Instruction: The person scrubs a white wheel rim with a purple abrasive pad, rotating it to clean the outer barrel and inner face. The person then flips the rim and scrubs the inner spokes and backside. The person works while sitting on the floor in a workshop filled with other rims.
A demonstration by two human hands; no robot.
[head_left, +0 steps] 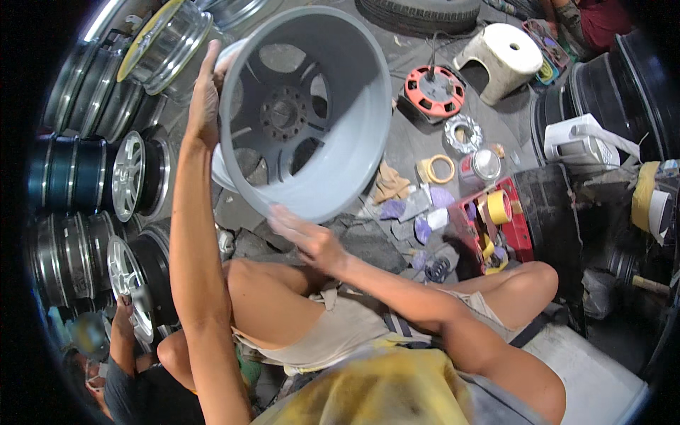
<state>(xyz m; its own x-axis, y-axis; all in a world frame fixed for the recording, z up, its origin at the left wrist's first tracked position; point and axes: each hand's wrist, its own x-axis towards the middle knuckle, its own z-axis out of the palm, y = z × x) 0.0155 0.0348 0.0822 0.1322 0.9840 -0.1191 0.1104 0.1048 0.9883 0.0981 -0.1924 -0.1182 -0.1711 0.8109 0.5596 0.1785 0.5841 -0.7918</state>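
Note:
A large grey wheel rim [333, 170] stands tilted in front of me, its hollow barrel facing up toward me and its spokes and hub at the bottom. Against its left outer side rests my left hand [205, 106], fingers stretched upward along the edge; part of the hand is hidden behind the rim. My right hand [312, 242] is at the rim's lower edge, smeared by motion. Its fingers point up and left toward the lip. Whether anything is between them cannot be made out.
Wheel rims [131, 177] are stacked along the left, where another person's hand [124, 312] touches one. To the right lie a red cable reel [433, 92], a white stool [499, 53], a masking tape roll [440, 170], a can [484, 166], and a red toolbox [520, 234] with tape inside.

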